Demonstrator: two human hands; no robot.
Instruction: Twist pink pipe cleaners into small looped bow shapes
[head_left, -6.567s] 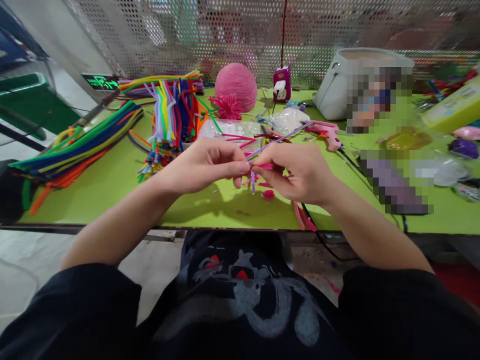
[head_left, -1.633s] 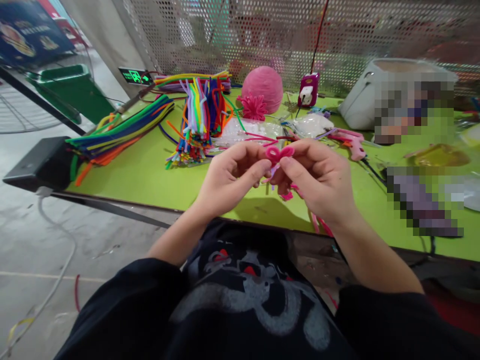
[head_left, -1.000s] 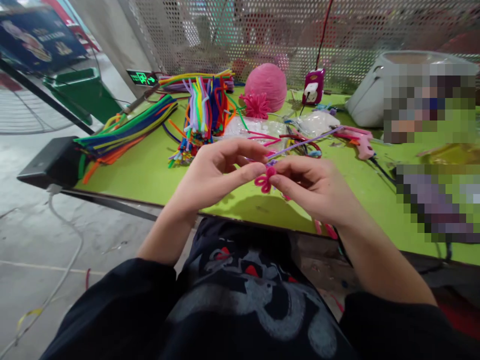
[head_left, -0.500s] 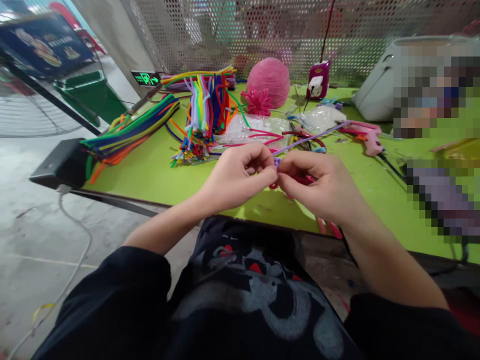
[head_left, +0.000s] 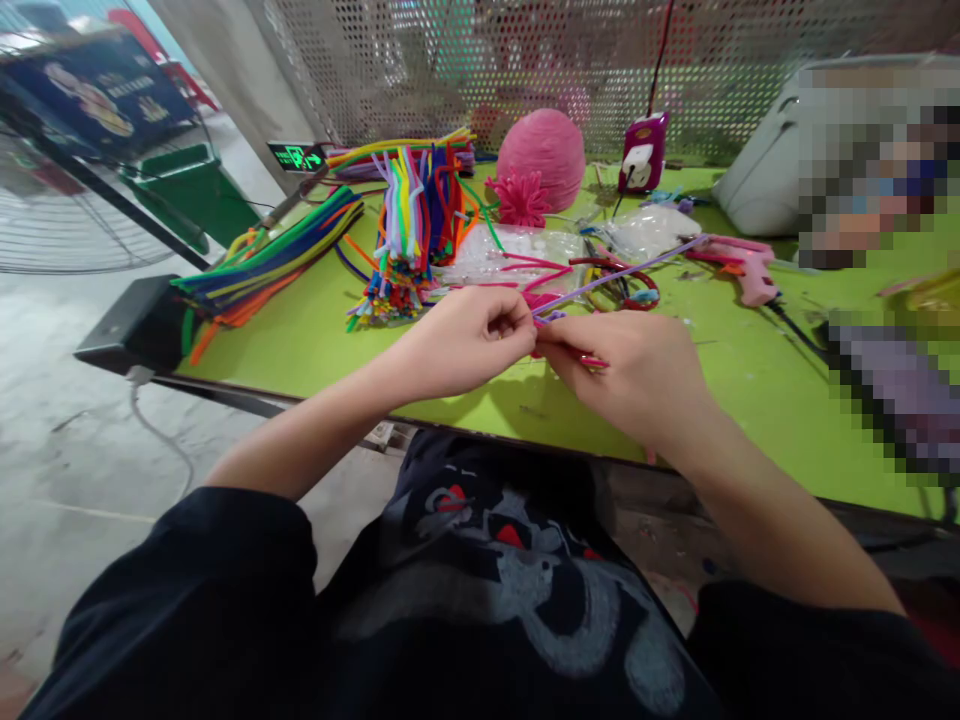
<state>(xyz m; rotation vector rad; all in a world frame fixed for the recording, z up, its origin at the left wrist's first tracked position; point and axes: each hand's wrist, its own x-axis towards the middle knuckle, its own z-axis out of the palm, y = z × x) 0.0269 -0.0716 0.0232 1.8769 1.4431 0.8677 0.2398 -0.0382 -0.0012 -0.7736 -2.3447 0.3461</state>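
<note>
Over the table's front edge, my left hand point(head_left: 480, 340) and my right hand point(head_left: 634, 370) meet with fingertips pinched together. Between them is a purple pipe cleaner point(head_left: 630, 272), its long free end slanting up to the right. Pink pipe cleaners point(head_left: 594, 361) stick out beneath my right hand's fingers. How the purple and pink pieces join is hidden by the fingers. Just behind the hands lie pink pipe cleaners point(head_left: 536, 264) on a clear plastic bag point(head_left: 480, 255).
Bundles of coloured pipe cleaners point(head_left: 405, 220) stand at the left, near a pink yarn ball point(head_left: 541, 160). A pink glue gun point(head_left: 754, 272) with a black cord lies to the right. A purple power socket point(head_left: 643, 152) and a white bucket point(head_left: 765, 150) are at the back.
Both hands have shifted slightly left. My right hand has turned further over, palm down, and the pink pieces now show beside its fingers. The purple pipe cleaner still slants up right.
</note>
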